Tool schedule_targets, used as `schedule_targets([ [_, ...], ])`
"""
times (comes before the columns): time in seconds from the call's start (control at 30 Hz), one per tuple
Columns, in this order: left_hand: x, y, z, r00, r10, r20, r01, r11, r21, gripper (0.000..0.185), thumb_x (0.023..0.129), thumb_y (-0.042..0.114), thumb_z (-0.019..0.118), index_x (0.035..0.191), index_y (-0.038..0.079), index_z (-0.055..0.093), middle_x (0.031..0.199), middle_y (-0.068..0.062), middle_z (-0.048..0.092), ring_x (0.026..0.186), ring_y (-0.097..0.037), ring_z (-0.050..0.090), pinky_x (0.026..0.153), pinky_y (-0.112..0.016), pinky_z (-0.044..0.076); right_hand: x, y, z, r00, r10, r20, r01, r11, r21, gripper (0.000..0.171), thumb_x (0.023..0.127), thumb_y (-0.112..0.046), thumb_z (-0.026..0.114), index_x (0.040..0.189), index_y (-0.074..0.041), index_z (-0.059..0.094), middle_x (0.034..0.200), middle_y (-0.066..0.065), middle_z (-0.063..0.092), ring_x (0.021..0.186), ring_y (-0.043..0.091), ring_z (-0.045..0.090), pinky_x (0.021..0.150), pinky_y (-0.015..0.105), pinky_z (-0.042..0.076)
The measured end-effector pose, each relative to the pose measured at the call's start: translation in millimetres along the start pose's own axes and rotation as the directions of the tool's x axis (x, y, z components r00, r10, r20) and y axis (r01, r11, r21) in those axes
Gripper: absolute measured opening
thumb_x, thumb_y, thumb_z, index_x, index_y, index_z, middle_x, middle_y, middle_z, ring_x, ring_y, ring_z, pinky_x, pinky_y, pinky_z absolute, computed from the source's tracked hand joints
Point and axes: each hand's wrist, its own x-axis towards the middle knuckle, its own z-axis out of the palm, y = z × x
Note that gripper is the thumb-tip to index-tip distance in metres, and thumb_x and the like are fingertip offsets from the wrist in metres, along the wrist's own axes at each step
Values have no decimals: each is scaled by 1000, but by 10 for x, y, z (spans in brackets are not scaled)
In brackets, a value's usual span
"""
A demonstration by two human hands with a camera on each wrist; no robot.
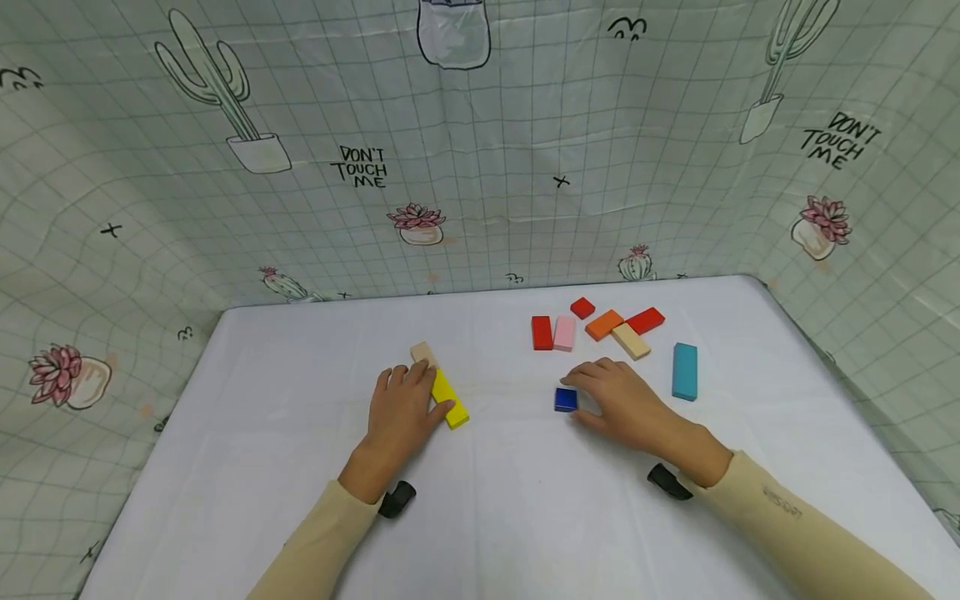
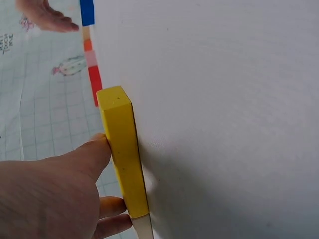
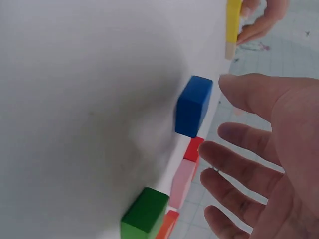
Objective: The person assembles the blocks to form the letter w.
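Observation:
My left hand (image 1: 405, 408) rests over a yellow block (image 1: 450, 400), its thumb and fingertips touching the upper side. A beige block (image 1: 423, 353) continues the line at the yellow block's far end, partly covered by the fingers. In the left wrist view the yellow block (image 2: 122, 154) lies lengthwise on the cloth. My right hand (image 1: 622, 404) hovers over the table with thumb and fingers spread. Just beside its thumb and fingertips sits a small blue block (image 1: 566, 400). The right wrist view shows a gap between the fingers and the blue block (image 3: 193, 106).
A green block (image 3: 144, 213) stands close to the right hand. Farther back lie red (image 1: 542, 333), pink (image 1: 564, 333), orange (image 1: 603, 325) and beige (image 1: 632, 342) blocks, plus other red ones. A teal block (image 1: 684, 372) lies right. Patterned fabric (image 1: 487, 167) hangs behind the table.

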Motion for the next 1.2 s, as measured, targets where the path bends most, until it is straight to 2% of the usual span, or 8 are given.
schedule_targets([
  [0.23, -1, -2, -7, 1000, -6, -3, 6, 1000, -3, 62, 97, 42, 77, 141, 0, 65, 144, -15, 63, 128, -39, 56, 115, -54, 41, -29, 9, 53, 1000, 15, -7, -15, 1000, -18, 44, 88, -20, 88, 127, -5, 74, 123, 13, 73, 118, 35, 64, 102, 55, 54],
  [0.43, 3, -3, -5, 1000, -15, -1, 15, 1000, -16, 63, 97, 42, 77, 142, 0, 65, 145, -15, 62, 129, -39, 55, 116, -55, 40, -24, 5, 85, 1000, 3, -30, -4, 1000, -16, 39, 85, -16, 90, 121, -5, 77, 115, 11, 75, 110, 32, 67, 97, 52, 57],
  [0.77, 7, 6, 0, 1000, -17, 1, 17, 1000, -13, 62, 96, 42, 78, 140, 0, 66, 144, -15, 63, 128, -38, 56, 115, -55, 41, 25, -11, 102, 999, 27, -24, -27, 1000, -10, 40, 85, -18, 90, 120, -4, 77, 113, 10, 76, 107, 31, 68, 95, 51, 58],
  [1.03, 1, 14, -7, 1000, -23, 7, 23, 1000, -7, 61, 97, 41, 77, 141, 0, 66, 144, -15, 63, 128, -38, 56, 115, -54, 41, 94, -83, 89, 999, 49, -18, -50, 999, -8, 36, 85, -15, 90, 117, -4, 78, 109, 9, 76, 104, 30, 69, 93, 50, 59],
  [1.2, -1, 13, -1, 1000, -27, 1, 27, 1000, -7, 62, 97, 42, 77, 142, 0, 65, 144, -14, 63, 129, -38, 56, 114, -55, 42, 153, -186, 82, 1000, 17, -14, -17, 1000, 13, 32, 86, -13, 89, 115, -5, 79, 107, 8, 76, 105, 29, 69, 92, 48, 59],
])
